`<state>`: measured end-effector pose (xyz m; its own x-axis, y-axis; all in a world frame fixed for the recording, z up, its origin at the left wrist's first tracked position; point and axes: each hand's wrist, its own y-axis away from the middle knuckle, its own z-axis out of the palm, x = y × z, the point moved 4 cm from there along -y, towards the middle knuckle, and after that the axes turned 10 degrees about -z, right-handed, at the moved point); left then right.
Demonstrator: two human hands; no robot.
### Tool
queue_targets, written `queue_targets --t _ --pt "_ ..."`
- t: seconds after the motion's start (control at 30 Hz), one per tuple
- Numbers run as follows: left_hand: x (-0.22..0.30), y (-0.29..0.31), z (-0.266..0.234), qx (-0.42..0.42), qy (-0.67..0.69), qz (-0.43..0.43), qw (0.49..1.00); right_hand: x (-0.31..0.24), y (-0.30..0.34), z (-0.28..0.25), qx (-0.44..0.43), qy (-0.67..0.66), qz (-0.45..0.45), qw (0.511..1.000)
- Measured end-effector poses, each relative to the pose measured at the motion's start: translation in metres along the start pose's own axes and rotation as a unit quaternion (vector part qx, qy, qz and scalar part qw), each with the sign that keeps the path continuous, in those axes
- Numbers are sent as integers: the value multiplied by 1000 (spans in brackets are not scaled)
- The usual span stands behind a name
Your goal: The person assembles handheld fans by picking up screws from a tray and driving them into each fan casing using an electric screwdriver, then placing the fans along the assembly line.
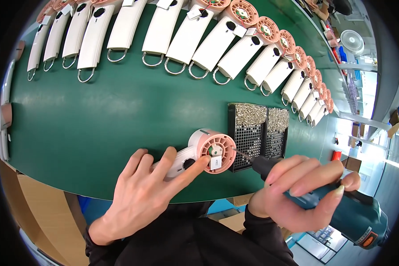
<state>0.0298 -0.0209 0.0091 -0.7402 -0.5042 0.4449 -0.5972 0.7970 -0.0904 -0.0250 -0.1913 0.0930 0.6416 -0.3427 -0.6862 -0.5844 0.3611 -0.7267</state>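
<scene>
Green worktable [97,115], curved edge; along its far side, one row of finished-looking white-handled fans [215,44] with metal wrist loops, pink heads on many.

Item: handheld fan [204,141], pink grilled head, white handle; lying at the near edge, left of two black perforated screw trays [231,137] part-filled with loose screws [251,114].

Item: left hand [139,193], digits spread but bent over the handle, one reaching onto the head beside a white tag [216,162]; steadying hold.

Item: right hand [297,195], fingers closed round a teal electric screwdriver [348,213], its bit at the head's right rim; contact cannot be told.

Risks, judged: slanted bit may slip and scar the pink rim or nick the near digit; a loose hold could let the fan twist; a nudge could scatter screws.
</scene>
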Motion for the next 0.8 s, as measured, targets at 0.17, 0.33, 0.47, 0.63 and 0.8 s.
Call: queue_targets --t 0.17,0.33,0.47,0.63,0.8 --pt "-1 0 2 6 -2 2 1000 5 10 2 23 26 79 996" --pt "-3 3 5 -3 -8 4 1000 16 20 8 52 -23 94 994" --pt "-6 5 6 9 62 -43 997 21 16 12 -39 83 79 993" --pt "-4 2 4 -12 46 -11 999 25 13 9 -47 47 78 995" --pt "-4 2 3 -13 35 -5 999 25 13 12 -36 30 88 995"
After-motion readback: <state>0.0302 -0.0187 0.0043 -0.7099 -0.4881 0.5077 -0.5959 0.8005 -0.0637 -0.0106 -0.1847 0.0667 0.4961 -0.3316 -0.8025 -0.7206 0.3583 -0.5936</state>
